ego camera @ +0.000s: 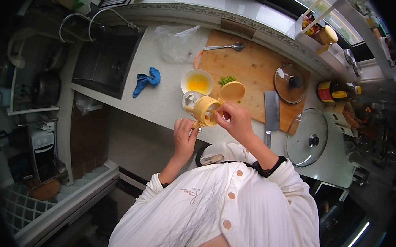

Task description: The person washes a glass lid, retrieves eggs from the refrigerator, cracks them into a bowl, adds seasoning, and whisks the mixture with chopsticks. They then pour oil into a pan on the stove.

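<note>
My left hand grips the handle of a clear seasoning jar with a yellow collar. The jar is tilted, its mouth towards my right hand, and some white contents show inside. Its round yellow lid is flipped up. At the mouth, the fingers of my right hand pinch a thin yellow spoon handle; the far end of that spoon is inside the jar. Just behind the jar stands a white bowl with raw egg yolks. Chopped green pieces lie beside it on a wooden cutting board.
A metal spoon, a cleaver and a glass lid rest on the board. Right of it lies a larger glass lid. A blue cloth, plastic bag and dark sink are leftward. A dark bottle stands right.
</note>
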A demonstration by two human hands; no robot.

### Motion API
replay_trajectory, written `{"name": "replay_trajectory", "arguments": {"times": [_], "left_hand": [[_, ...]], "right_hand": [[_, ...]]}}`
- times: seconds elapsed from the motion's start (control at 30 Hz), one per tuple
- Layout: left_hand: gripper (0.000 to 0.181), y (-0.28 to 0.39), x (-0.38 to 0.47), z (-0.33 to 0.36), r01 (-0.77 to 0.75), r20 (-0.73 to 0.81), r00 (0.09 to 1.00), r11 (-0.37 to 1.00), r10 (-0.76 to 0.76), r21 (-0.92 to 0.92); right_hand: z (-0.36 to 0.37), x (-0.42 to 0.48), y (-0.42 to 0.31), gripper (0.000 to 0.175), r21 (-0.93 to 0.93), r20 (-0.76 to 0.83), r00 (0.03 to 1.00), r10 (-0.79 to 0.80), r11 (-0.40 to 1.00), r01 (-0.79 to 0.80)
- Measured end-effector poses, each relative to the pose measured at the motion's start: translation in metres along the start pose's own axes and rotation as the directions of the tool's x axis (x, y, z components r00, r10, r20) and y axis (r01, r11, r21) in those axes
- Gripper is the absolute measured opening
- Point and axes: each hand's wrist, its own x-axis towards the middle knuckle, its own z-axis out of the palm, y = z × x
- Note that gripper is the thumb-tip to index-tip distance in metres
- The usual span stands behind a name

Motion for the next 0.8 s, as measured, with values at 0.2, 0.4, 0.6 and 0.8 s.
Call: {"name": "replay_trajectory", "arguments": {"times": [0.2,0.4,0.6,0.8], "left_hand": [[0.011,-0.002,0.002,-0.008,0.03,-0.011,1.0,0.996,-0.029,0.09],[0.012,-0.019,0.005,-0.013,0.161,-0.107,0.981,0.987,-0.161,-0.002],[0.015,-0.044,0.004,-0.017,0.238,-0.178,0.952,0.968,-0.249,-0.08],[0.019,-0.072,-0.001,-0.02,0.381,-0.192,0.867,0.859,-0.46,-0.341]], "right_hand": [[0.024,0.002,0.008,0.012,0.38,0.017,0.962,0.272,0.888,-0.258],[0.024,0.011,0.018,0.014,0.571,0.072,0.914,0.399,0.735,-0.365],[0.019,0.018,0.016,0.011,0.637,0.099,0.88,0.465,0.649,-0.415],[0.015,0.028,0.029,0.011,0.707,0.091,0.848,0.522,0.566,-0.424]]}}
